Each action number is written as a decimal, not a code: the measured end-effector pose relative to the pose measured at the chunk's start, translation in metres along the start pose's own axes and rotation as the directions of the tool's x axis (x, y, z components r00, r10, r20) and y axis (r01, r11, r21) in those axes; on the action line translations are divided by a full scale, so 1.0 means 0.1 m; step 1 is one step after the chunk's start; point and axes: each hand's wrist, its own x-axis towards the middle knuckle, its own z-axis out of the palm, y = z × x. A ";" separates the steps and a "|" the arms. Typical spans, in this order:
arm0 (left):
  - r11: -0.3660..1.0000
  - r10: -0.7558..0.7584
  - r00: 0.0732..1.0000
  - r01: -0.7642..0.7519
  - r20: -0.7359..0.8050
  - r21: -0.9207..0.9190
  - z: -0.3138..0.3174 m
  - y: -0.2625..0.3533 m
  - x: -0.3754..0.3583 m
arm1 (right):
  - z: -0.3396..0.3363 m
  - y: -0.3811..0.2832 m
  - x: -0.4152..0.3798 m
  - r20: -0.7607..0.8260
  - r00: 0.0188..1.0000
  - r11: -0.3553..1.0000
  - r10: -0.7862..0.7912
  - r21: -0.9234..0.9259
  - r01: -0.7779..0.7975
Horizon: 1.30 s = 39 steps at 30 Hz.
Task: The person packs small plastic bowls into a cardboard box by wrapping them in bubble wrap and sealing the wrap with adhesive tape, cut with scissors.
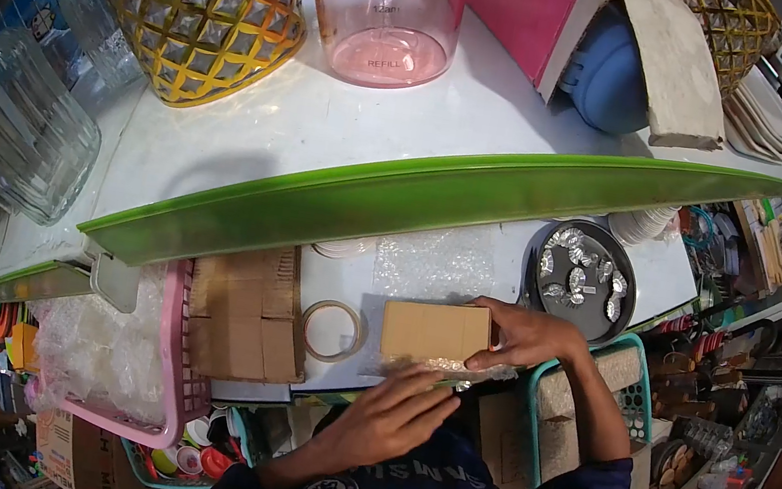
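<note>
A small brown cardboard box (436,332) lies on a sheet of bubble wrap (429,365) at the front of the lower white shelf. My right hand (531,338) grips the box by its right end, thumb at the near corner and fingers behind the far one. In front of the box, my left hand (394,415) has its fingers stretched out, the tips right at the wrap's near edge. More bubble wrap (435,256) lies flat behind the box. To its left is a roll of tape (331,330).
A green shelf edge (460,189) runs above my hands. Right of the box sits a round dark pan (583,281) with foil pieces. Flattened cardboard (250,309) and a pink basket (176,384) of bubble wrap are left; a teal basket (532,438) is right. Glassware stands above.
</note>
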 end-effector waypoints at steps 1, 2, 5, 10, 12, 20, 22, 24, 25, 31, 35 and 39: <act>0.999 0.025 0.998 -0.027 0.056 0.034 0.07 -0.01 -0.04 | -0.02 0.01 0.00 0.052 0.997 0.998 0.058 0.023 -0.060; 0.996 0.048 0.992 -0.056 0.113 0.066 0.14 -0.03 -0.08 | -0.04 -0.01 0.00 0.106 0.988 0.992 0.115 0.044 -0.120; 0.984 0.022 0.985 -0.052 0.174 0.171 0.26 -0.12 -0.13 | -0.06 0.00 0.01 0.120 0.980 0.986 0.159 0.038 -0.164; 0.948 0.016 0.980 -0.078 0.198 0.309 0.44 -0.18 -0.19 | -0.03 0.09 0.03 0.077 0.991 0.994 0.108 0.028 -0.110; 0.897 0.029 0.980 -0.113 0.199 0.428 0.48 -0.21 -0.18 | -0.02 0.12 0.03 0.047 0.997 0.997 0.055 0.050 -0.057; 0.882 0.049 0.998 -0.064 0.044 0.466 0.56 -0.32 -0.04 | -0.06 0.25 0.10 0.095 0.990 0.976 0.102 0.183 -0.118; 0.877 0.042 0.999 -0.041 0.009 0.479 0.57 -0.32 0.01 | -0.08 0.26 0.11 0.086 0.991 0.982 0.098 0.152 -0.110; 0.811 0.066 0.997 -0.032 -0.037 0.584 0.60 -0.33 0.05 | -0.12 0.24 0.12 0.119 0.985 0.981 0.128 0.129 -0.143; 0.811 0.065 0.997 -0.031 -0.039 0.584 0.62 -0.35 0.06 | -0.15 0.20 0.12 0.120 0.984 0.981 0.128 0.128 -0.143; 0.789 0.074 0.995 -0.015 -0.071 0.614 0.64 -0.39 0.15 | -0.21 0.36 0.21 0.214 0.975 0.952 0.055 0.283 -0.116; 0.793 0.040 0.998 -0.002 -0.049 0.609 0.59 -0.31 0.19 | -0.20 0.44 0.27 0.240 0.971 0.947 -0.007 0.315 -0.071; 0.796 0.013 1.000 0.005 -0.025 0.605 0.53 -0.19 0.18 | -0.16 0.47 0.30 0.302 0.949 0.926 -0.095 0.378 -0.028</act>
